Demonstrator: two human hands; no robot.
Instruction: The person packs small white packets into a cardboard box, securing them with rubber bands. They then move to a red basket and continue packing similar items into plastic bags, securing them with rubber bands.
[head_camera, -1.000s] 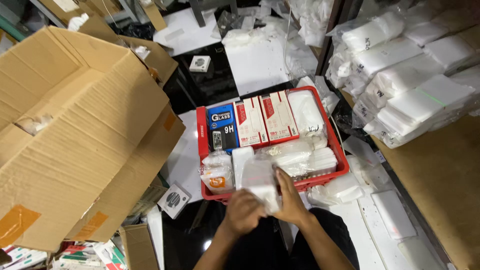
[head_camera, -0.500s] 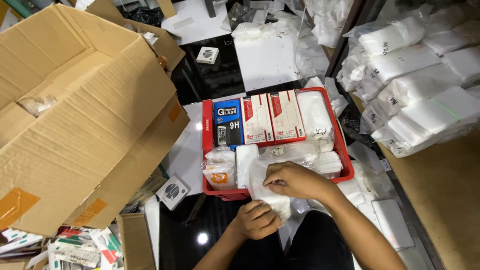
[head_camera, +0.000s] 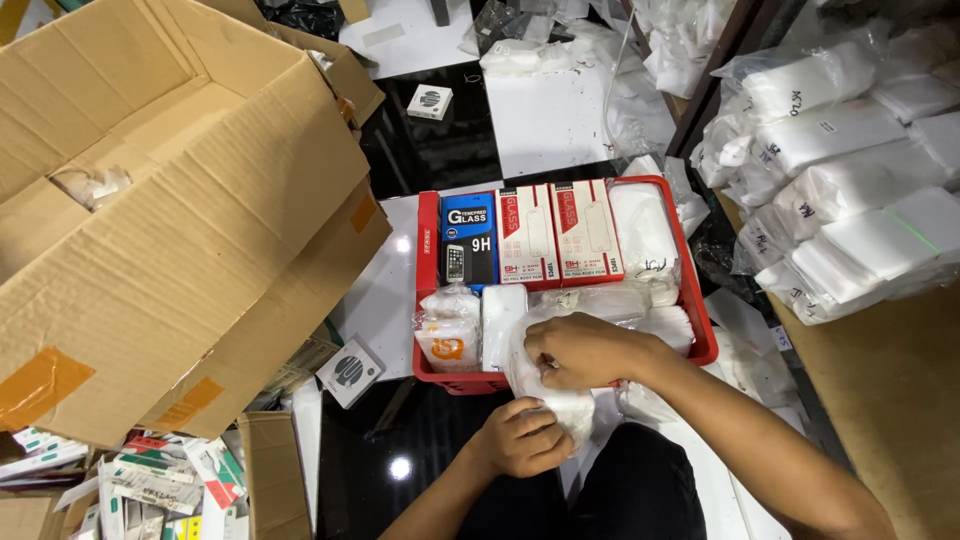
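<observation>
A red plastic tray (head_camera: 428, 245) sits on the floor in front of me, packed with flat boxes and white packets. At its near edge I hold a clear plastic bag (head_camera: 572, 406) of white items. My left hand (head_camera: 522, 440) grips the bag's bottom from below, just outside the tray. My right hand (head_camera: 585, 350) is closed over the bag's top, fingers pinching the plastic. A blue-and-black box (head_camera: 468, 238) and two red-and-white boxes (head_camera: 556, 230) stand at the tray's far side.
A large open cardboard box (head_camera: 170, 210) fills the left. Stacked clear bags of white goods (head_camera: 850, 240) lie on a shelf at right. A small square white box (head_camera: 350, 371) lies left of the tray. Loose packets (head_camera: 150, 480) are scattered at lower left.
My right hand has slid from the tray's contents onto the top of the bag. My left hand moved right under the bag. The view shifted a little.
</observation>
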